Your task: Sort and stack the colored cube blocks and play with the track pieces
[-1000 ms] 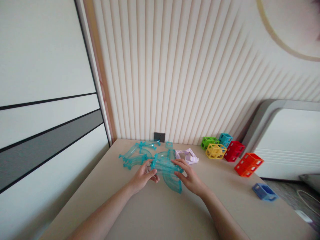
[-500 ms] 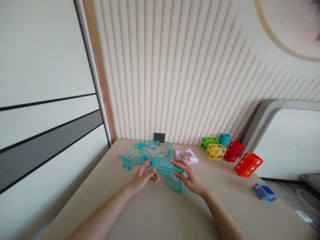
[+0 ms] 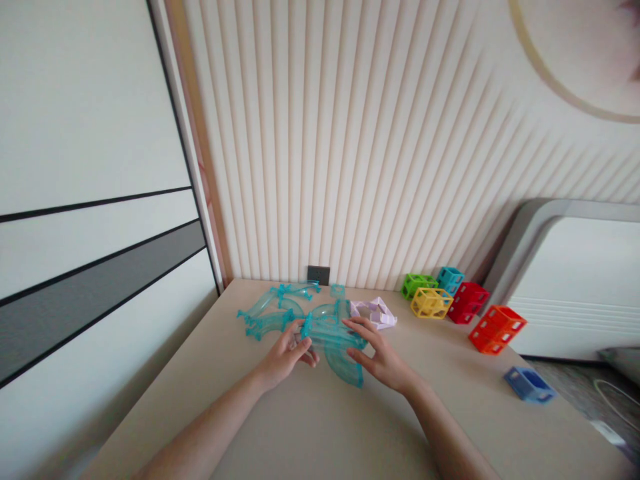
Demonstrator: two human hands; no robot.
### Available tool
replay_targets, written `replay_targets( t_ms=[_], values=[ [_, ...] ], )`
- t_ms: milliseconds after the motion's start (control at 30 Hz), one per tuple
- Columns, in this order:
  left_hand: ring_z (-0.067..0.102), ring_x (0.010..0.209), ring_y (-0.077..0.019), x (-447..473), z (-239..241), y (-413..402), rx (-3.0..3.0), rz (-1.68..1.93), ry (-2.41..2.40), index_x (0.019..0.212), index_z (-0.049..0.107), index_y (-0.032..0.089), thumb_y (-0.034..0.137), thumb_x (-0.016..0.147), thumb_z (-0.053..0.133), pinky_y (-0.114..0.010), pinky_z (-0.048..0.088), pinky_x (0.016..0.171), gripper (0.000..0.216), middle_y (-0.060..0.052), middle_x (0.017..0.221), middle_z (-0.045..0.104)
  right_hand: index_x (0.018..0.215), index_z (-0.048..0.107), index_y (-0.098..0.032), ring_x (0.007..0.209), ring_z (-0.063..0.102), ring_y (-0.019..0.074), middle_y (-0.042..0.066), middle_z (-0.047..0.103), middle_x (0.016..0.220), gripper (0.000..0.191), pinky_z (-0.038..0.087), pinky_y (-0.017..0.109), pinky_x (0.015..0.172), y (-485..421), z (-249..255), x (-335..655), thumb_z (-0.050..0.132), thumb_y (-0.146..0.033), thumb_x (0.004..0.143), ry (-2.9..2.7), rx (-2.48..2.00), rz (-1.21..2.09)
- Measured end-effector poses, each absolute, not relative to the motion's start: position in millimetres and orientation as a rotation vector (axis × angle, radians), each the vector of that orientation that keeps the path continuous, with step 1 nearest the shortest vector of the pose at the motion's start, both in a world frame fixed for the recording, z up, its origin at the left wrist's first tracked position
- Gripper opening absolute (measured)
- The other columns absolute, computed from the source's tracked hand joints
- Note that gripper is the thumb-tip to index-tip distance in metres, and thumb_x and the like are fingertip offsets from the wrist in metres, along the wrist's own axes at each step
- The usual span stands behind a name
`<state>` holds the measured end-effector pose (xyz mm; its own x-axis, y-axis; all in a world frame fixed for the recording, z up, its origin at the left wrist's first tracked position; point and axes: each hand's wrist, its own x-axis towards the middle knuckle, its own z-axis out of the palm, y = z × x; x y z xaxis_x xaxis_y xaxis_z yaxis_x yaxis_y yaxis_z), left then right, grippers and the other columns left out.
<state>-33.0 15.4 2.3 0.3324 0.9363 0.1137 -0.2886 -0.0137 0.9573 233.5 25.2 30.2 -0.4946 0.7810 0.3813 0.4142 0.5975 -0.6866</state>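
My left hand pinches the left end of a straight, see-through teal track piece between thumb and fingers. At its other end, my right hand has its thumb on the near side and its fingers on the far side, loosely around the piece. Below and behind it a curved teal track piece sticks out towards me. More teal track pieces lie to the left, overlapping one another. Where the teal parts overlap near my hands, I cannot tell whether they are joined.
Behind my right hand lies a pale purple frame piece. Green, yellow, teal, red, orange and blue open blocks stand along the table's right side. A ribbed wall with a black socket bounds the back.
Very little differs. My right thumb has shifted slightly left along the track piece; the left hand and other things stay in place.
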Motion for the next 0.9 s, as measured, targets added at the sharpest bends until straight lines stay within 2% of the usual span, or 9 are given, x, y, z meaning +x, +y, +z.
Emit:
replay_targets(
  t_ms=[367,700,900],
  values=[
    [0.071,0.075,-0.0194,-33.9,-1.5,17.0,1.090,1.200,0.645,0.120,0.052,0.020,0.053,0.082,0.073,-0.032,0.055,0.064,0.055,-0.006,0.093,0.069,0.154,0.033,-0.028,0.127,0.055,0.0261,0.012,0.057,0.140,0.069,0.043,0.048,0.110,26.3,27.6,235.9,0.061,-0.047,0.093,-1.901,-0.953,0.775],
    [0.070,0.077,-0.0190,-36.7,-5.0,19.9,1.071,1.219,0.611,0.120,0.055,0.020,0.052,0.082,0.074,-0.030,0.055,0.066,0.053,-0.005,0.090,0.070,0.147,0.048,-0.027,0.123,0.059,0.0300,0.012,0.061,0.139,0.065,0.045,0.053,0.107,33.7,19.5,233.4,0.064,-0.055,0.090,-1.764,-0.986,0.793],
    [0.070,0.077,-0.0183,-36.4,-4.3,18.7,1.075,1.225,0.611,0.122,0.053,0.020,0.051,0.085,0.071,-0.031,0.055,0.067,0.052,-0.006,0.098,0.070,0.150,0.041,-0.028,0.126,0.058,0.0294,0.012,0.060,0.140,0.075,0.045,0.052,0.106,34.9,19.7,233.3,0.065,-0.060,0.087,-1.767,-0.914,0.912]
  ],
)
